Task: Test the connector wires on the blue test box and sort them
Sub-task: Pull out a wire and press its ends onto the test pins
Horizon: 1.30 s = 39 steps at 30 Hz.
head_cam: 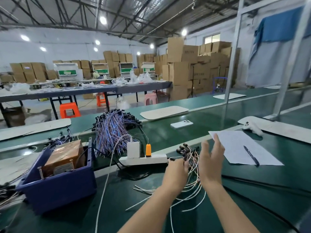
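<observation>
Nearest, the left hand (176,172) curls round a small bundle of connector wires (192,165), apparently gripping them, though its fingertips are partly hidden. The right hand (211,161) hovers just beside the bundle at three o'clock, fingers spread wide, holding nothing. At nine o'clock of the hands the blue test box (57,187) sits on the green desk (168,132). At eleven o'clock lies a white power strip (143,160), with a big wire pile (114,130) beyond. At two o'clock, a paper sheet (239,145) carries a pen (251,155).
</observation>
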{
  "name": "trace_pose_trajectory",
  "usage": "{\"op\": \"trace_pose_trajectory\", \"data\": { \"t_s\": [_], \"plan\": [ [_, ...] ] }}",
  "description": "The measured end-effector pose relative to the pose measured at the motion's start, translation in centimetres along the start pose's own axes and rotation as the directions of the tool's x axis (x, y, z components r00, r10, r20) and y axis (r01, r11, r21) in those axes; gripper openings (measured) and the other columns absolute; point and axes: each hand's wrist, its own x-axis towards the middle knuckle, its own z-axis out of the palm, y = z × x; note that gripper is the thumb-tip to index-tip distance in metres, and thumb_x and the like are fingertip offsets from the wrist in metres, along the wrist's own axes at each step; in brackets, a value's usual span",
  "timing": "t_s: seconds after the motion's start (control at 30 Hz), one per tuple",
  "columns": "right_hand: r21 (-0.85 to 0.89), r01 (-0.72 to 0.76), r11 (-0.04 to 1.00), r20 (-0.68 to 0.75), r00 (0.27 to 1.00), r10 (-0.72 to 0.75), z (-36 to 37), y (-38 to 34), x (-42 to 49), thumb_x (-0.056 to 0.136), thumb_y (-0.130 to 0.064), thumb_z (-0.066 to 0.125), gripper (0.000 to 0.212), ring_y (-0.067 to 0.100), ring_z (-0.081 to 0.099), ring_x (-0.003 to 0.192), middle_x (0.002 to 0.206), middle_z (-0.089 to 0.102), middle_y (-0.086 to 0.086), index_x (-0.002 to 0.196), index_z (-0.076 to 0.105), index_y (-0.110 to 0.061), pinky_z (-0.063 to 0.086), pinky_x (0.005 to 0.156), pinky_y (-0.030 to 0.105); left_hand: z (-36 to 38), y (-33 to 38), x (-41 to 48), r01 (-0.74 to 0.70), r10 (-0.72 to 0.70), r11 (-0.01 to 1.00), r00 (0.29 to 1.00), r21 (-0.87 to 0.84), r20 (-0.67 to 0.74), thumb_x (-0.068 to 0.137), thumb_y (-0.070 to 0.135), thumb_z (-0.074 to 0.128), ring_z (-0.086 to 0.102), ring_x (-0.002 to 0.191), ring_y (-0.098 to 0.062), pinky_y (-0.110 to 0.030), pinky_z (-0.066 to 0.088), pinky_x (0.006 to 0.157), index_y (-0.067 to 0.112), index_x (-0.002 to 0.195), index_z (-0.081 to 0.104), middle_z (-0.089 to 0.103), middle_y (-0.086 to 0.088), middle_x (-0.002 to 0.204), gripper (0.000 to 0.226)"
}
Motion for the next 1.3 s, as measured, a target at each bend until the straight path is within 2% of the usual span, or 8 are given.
{"op": "trace_pose_trajectory", "data": {
  "t_s": [0.33, 0.5, 0.57, 0.63, 0.73, 0.83, 1.13, 1.3],
  "plan": [
    [-0.126, 0.141, 0.982, 0.167, 0.979, -0.119, 3.2, 0.7, -5.0, 0.102, -0.030, 0.042, 0.041, 0.009, 0.041, 0.136, 0.143, 0.049, -0.010, 0.142, 0.051, -0.026, 0.032, 0.118, 0.039, -2.9, 0.0, -1.8, -0.138, 0.129, 0.984, 0.988, 0.113, 0.081, 0.097, 0.018, 0.049, 0.062, 0.092, -0.028, -0.044, 0.053, 0.074, 0.017, 0.097, 0.067, 0.069, -0.005, 0.099, 0.018],
    [-0.017, 0.256, 0.967, 0.376, 0.897, -0.231, 7.1, -1.8, -10.6, 0.092, -0.036, 0.037, 0.040, -0.006, 0.049, 0.121, 0.122, 0.054, -0.028, 0.128, 0.056, -0.035, 0.041, 0.107, 0.030, -8.7, -3.2, -8.9, -0.118, 0.060, 0.918, 0.985, -0.377, -0.163, 0.092, 0.014, 0.053, 0.065, 0.083, -0.015, -0.042, 0.056, 0.079, 0.015, 0.091, 0.070, 0.069, 0.004, 0.087, 0.017],
    [0.032, 0.339, 0.940, 0.519, 0.798, -0.306, 9.2, -2.9, -13.8, 0.092, -0.038, 0.035, 0.036, -0.002, 0.054, 0.117, 0.117, 0.059, -0.028, 0.120, 0.058, -0.037, 0.043, 0.104, 0.027, -10.7, -5.9, -12.1, -0.075, -0.043, 0.901, 0.964, -0.428, -0.261, 0.099, 0.006, 0.052, 0.063, 0.087, 0.008, -0.017, 0.054, 0.080, 0.005, 0.113, 0.067, 0.065, 0.016, 0.092, 0.021],
    [0.073, 0.410, 0.909, 0.655, 0.667, -0.354, 11.3, -3.8, -16.8, 0.095, -0.039, 0.034, 0.035, -0.001, 0.055, 0.114, 0.112, 0.061, -0.028, 0.116, 0.062, -0.038, 0.044, 0.103, 0.025, -12.4, -9.5, -15.0, -0.033, -0.092, 0.945, 0.928, -0.325, -0.362, 0.097, -0.004, 0.054, 0.059, 0.086, 0.016, -0.008, 0.050, 0.080, 0.003, 0.121, 0.062, 0.061, 0.022, 0.093, 0.026],
    [0.141, 0.454, 0.880, 0.775, 0.502, -0.383, 14.4, -4.1, -20.8, 0.101, -0.034, 0.038, 0.031, -0.004, 0.054, 0.112, 0.114, 0.062, -0.025, 0.120, 0.062, -0.036, 0.043, 0.102, 0.024, -15.3, -14.6, -19.3, 0.088, -0.175, 0.976, 0.863, -0.198, -0.475, 0.093, -0.005, 0.059, 0.065, 0.089, -0.007, -0.034, 0.057, 0.082, 0.010, 0.109, 0.066, 0.066, 0.011, 0.095, 0.023],
    [0.177, 0.442, 0.879, 0.829, 0.414, -0.375, 16.3, -3.3, -24.3, 0.104, -0.029, 0.043, 0.027, -0.001, 0.057, 0.108, 0.119, 0.060, -0.023, 0.124, 0.060, -0.034, 0.046, 0.097, 0.027, -18.0, -18.5, -23.1, 0.241, -0.174, 0.970, 0.758, 0.023, -0.629, 0.095, 0.013, 0.062, 0.060, 0.078, -0.010, -0.031, 0.049, 0.069, 0.026, 0.099, 0.065, 0.059, 0.017, 0.083, 0.013],
    [-0.038, 0.283, 0.958, 0.917, 0.391, -0.079, 16.8, -0.4, -25.0, 0.105, -0.027, 0.047, 0.030, 0.001, 0.063, 0.087, 0.099, 0.063, -0.032, 0.101, 0.057, -0.055, 0.050, 0.071, 0.017, -21.6, -22.6, -26.3, 0.806, -0.455, 0.551, 0.506, 0.214, -0.733, 0.099, 0.029, 0.049, 0.050, 0.115, -0.028, -0.041, 0.041, 0.095, 0.021, 0.115, 0.066, 0.059, -0.007, 0.125, 0.025],
    [-0.062, 0.229, 0.972, 0.919, 0.393, -0.034, 16.9, -0.3, -25.1, 0.105, -0.026, 0.047, 0.030, 0.009, 0.061, 0.063, 0.100, 0.063, -0.033, 0.098, 0.062, -0.052, 0.046, 0.056, 0.016, -21.6, -23.5, -26.6, 0.843, -0.464, 0.433, 0.512, 0.319, -0.723, 0.103, 0.032, 0.036, 0.046, 0.123, -0.023, -0.037, 0.038, 0.100, 0.028, 0.123, 0.055, 0.056, 0.000, 0.131, 0.028]
  ]
}}
